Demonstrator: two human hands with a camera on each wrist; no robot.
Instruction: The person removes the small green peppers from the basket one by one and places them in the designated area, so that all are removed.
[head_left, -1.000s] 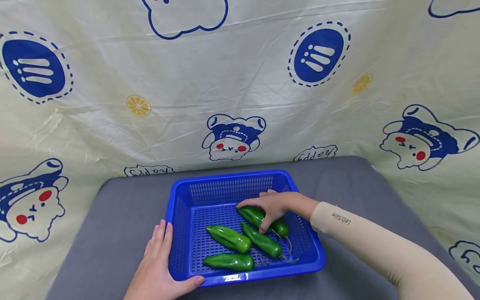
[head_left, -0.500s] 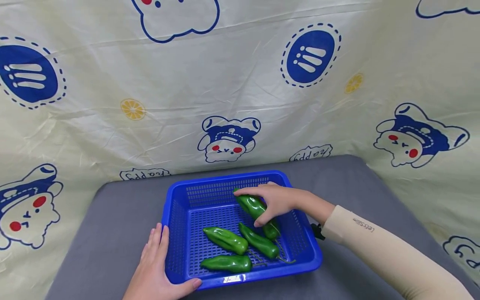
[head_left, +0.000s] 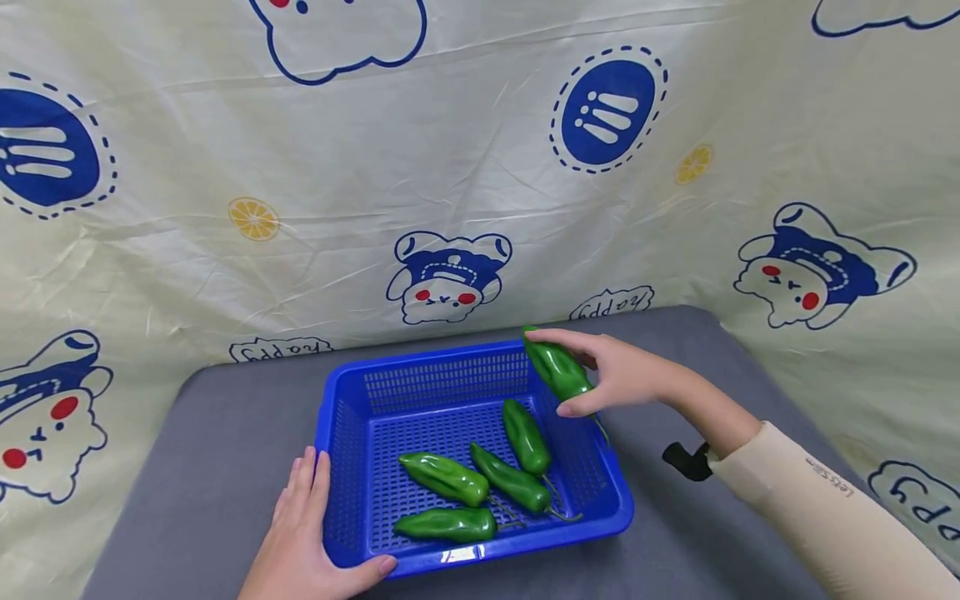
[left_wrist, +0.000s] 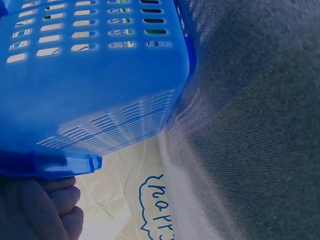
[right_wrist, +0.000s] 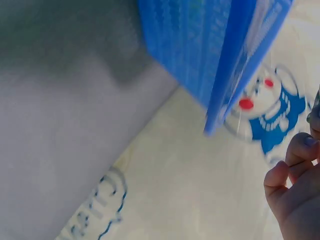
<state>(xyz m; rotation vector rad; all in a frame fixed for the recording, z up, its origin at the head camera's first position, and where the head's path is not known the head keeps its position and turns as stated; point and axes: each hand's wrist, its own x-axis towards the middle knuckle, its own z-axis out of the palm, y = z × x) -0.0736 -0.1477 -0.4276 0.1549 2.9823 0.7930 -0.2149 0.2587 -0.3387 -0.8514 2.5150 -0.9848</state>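
Note:
My right hand [head_left: 630, 371] grips a glossy long green pepper [head_left: 557, 367] between thumb and fingers, raised over the back right corner of a blue plastic basket [head_left: 555, 540]. The pepper's stem hangs down toward me. Several more green peppers [head_left: 527, 437] lie on the basket's floor, toward its front and right. At the basket's front left corner rests my left hand [head_left: 303, 533], fingers stretched along the left rim and thumb on the front rim. The right wrist view catches only part of the right hand [right_wrist: 300, 195], at its right edge.
A grey cloth-covered table [head_left: 247, 433] carries the basket. Behind it hangs a pale curtain [head_left: 360, 175] with blue cartoon prints. A black strap piece [head_left: 686, 461] sticks out by the right sleeve [head_left: 817, 517]. In the left wrist view the basket wall [left_wrist: 90, 80] looms close.
The right hand has lifted a pepper up off the others and carried it right, to the basket's back right rim. Another pepper beneath is now uncovered. The left hand stays at its corner.

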